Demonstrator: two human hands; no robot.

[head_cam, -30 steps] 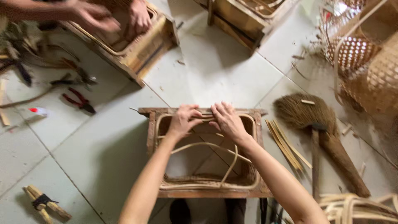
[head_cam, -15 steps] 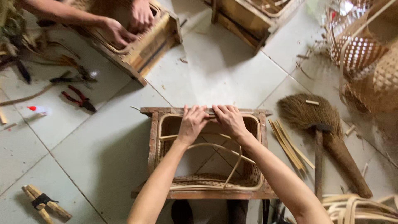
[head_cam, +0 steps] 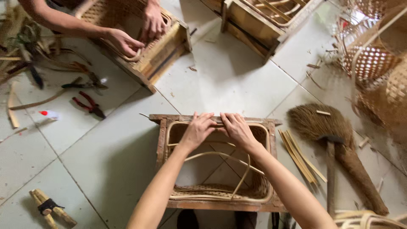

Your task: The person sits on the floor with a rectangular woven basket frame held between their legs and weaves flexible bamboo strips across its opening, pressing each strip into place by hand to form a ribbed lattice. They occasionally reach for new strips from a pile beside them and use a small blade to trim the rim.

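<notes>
On the tiled floor before me, my left hand (head_cam: 198, 129) and right hand (head_cam: 237, 128) press closed-fingered on the far rim of a woven basket (head_cam: 220, 193) inside its wooden frame (head_cam: 162, 144), seating the rim; next, I judge, comes firm, even pressure.

The frame (head_cam: 161, 144) is made of rough, dull brown wood, worn at the corners. Pale, smooth cane strips (head_cam: 220, 159) are bent inside it, above a finely woven matt base (head_cam: 212, 191). The floor (head_cam: 229, 80) is laid with pale tiles of a faint sheen. The brush (head_cam: 316, 123) is seen as coarse brown fibre, with a rough wrapped handle. The pliers (head_cam: 89, 104) show dark metal with red plastic-looking handles. The baskets (head_cam: 373, 63) at the far side are of open, dry wickerwork. Beside the brush, the splints (head_cam: 299, 154) look like flat, matt split bamboo.
</notes>
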